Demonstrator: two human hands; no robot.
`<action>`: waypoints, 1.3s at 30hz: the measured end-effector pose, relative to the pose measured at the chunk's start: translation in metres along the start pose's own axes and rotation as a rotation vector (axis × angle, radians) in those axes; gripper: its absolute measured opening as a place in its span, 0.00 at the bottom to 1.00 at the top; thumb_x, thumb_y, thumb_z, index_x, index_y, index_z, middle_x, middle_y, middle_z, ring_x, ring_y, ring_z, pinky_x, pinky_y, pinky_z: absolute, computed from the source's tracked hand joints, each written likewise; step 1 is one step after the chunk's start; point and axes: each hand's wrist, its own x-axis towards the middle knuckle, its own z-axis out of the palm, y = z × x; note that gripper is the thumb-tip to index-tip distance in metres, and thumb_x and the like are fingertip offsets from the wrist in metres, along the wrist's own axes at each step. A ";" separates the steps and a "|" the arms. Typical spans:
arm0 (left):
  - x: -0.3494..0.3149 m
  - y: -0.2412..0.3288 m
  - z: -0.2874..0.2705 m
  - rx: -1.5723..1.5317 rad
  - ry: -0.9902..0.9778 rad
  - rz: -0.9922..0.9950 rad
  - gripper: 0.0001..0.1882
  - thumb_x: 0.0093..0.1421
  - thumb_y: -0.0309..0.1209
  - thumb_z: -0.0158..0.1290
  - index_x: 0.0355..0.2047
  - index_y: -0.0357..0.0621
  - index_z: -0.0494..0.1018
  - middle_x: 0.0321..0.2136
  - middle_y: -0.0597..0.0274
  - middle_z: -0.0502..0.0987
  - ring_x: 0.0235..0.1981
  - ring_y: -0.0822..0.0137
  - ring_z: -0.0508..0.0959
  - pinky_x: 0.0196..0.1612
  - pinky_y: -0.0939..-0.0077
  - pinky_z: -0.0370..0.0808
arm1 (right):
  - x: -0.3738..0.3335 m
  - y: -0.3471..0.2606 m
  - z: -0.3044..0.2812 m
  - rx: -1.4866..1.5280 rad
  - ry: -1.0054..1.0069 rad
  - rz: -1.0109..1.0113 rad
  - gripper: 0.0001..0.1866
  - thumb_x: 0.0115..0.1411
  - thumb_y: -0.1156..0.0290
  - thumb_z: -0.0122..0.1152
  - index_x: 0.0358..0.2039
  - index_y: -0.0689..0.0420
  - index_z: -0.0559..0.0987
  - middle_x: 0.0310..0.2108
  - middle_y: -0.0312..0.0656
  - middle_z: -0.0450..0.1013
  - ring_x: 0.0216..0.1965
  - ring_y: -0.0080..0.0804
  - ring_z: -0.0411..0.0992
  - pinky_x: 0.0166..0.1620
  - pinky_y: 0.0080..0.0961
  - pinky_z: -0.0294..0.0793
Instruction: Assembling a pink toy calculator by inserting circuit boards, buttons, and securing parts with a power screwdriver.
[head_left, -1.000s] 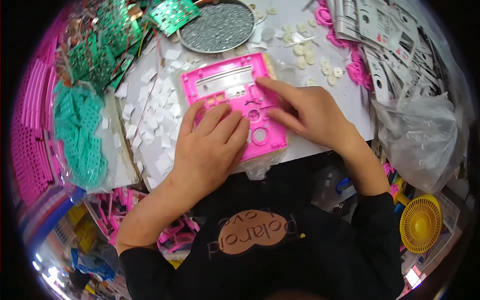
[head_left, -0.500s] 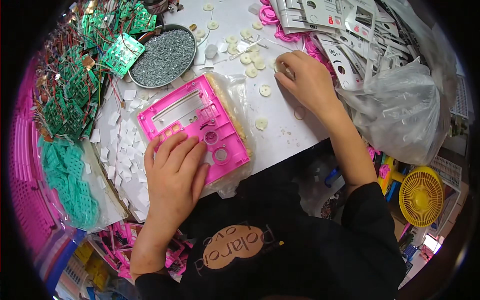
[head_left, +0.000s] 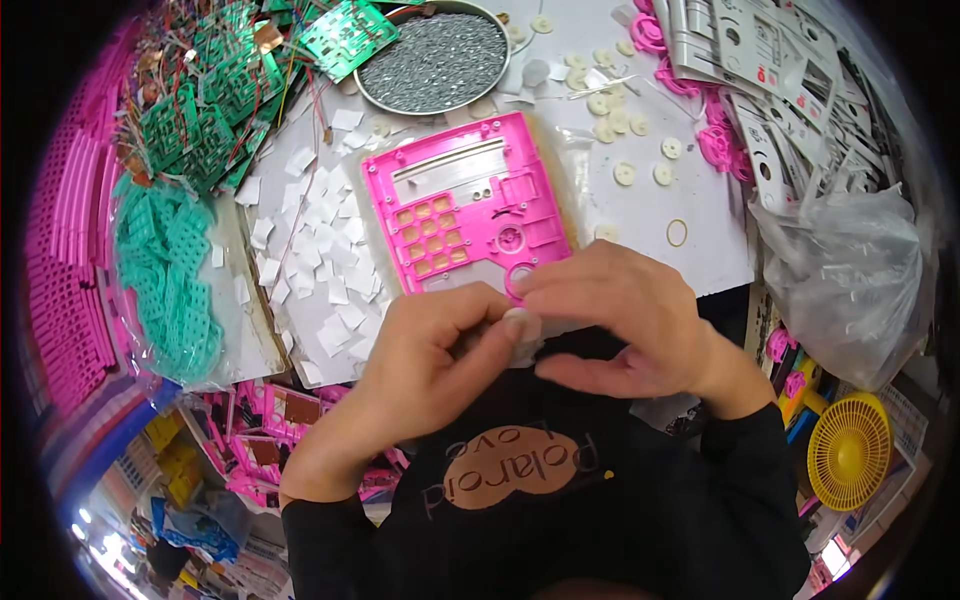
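Note:
In front of my chest my left hand (head_left: 430, 345) is closed in a pinch on a small whitish disc (head_left: 524, 330), partly covered by the thumb. My right hand (head_left: 630, 315) hovers right beside it, its thumb held away from the curved fingers, which reach over toward the disc. Just beyond both hands lies a pink plastic casing (head_left: 480, 215), inner side up, with a long slot, a grid of button holes and round rings. It rests on a plastic-wrapped pad (head_left: 562, 170); its near edge is hidden by my hands.
Loose white discs (head_left: 617, 123) and a rubber band (head_left: 677, 233) lie to the right. Around them are a bowl of screws (head_left: 435, 62), green circuit boards (head_left: 205, 110), white paper squares (head_left: 320, 250), teal keypads (head_left: 170, 280), printed panels (head_left: 775, 75) and a plastic bag (head_left: 850, 280).
My right hand has come back from the scattered discs to the casing's near edge. My left hand has left the casing and now pinches a disc. The view has shifted.

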 end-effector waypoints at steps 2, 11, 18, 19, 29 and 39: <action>-0.008 -0.002 0.012 0.127 0.119 0.082 0.05 0.65 0.25 0.57 0.40 0.38 0.79 0.25 0.59 0.80 0.23 0.70 0.79 0.25 0.76 0.71 | -0.009 -0.001 0.004 0.015 0.006 0.087 0.18 0.49 0.78 0.75 0.42 0.59 0.81 0.35 0.43 0.79 0.30 0.38 0.77 0.30 0.30 0.77; -0.005 -0.013 0.026 0.371 0.381 0.231 0.04 0.63 0.27 0.59 0.38 0.42 0.79 0.23 0.57 0.78 0.21 0.54 0.79 0.24 0.63 0.73 | 0.003 -0.005 0.015 -0.243 0.056 0.129 0.12 0.50 0.81 0.73 0.35 0.60 0.80 0.28 0.43 0.77 0.26 0.41 0.75 0.29 0.32 0.74; 0.011 -0.012 -0.006 0.878 0.381 0.471 0.14 0.57 0.28 0.61 0.45 0.44 0.77 0.41 0.59 0.79 0.44 0.57 0.78 0.46 0.56 0.72 | 0.031 0.016 0.005 -0.489 -0.109 0.135 0.06 0.55 0.74 0.68 0.31 0.58 0.78 0.26 0.44 0.75 0.29 0.44 0.76 0.31 0.37 0.76; 0.017 -0.010 -0.012 1.001 0.416 0.555 0.17 0.56 0.28 0.61 0.47 0.45 0.77 0.45 0.60 0.79 0.49 0.58 0.77 0.53 0.54 0.70 | 0.038 0.022 0.004 -0.562 -0.182 0.141 0.06 0.54 0.73 0.66 0.30 0.58 0.78 0.26 0.44 0.75 0.29 0.44 0.77 0.31 0.37 0.76; 0.018 -0.033 -0.010 0.996 0.358 0.427 0.26 0.55 0.29 0.60 0.55 0.45 0.71 0.50 0.58 0.76 0.59 0.55 0.73 0.65 0.47 0.54 | 0.058 0.024 0.015 -0.696 -0.486 0.058 0.04 0.49 0.72 0.63 0.25 0.57 0.80 0.25 0.44 0.76 0.31 0.45 0.79 0.31 0.40 0.78; 0.021 -0.039 -0.011 0.972 0.390 0.473 0.23 0.56 0.29 0.60 0.54 0.45 0.72 0.49 0.60 0.77 0.58 0.56 0.73 0.64 0.47 0.55 | 0.065 0.035 0.014 -0.743 -0.523 0.039 0.04 0.52 0.72 0.61 0.26 0.59 0.79 0.26 0.49 0.78 0.30 0.49 0.80 0.32 0.42 0.79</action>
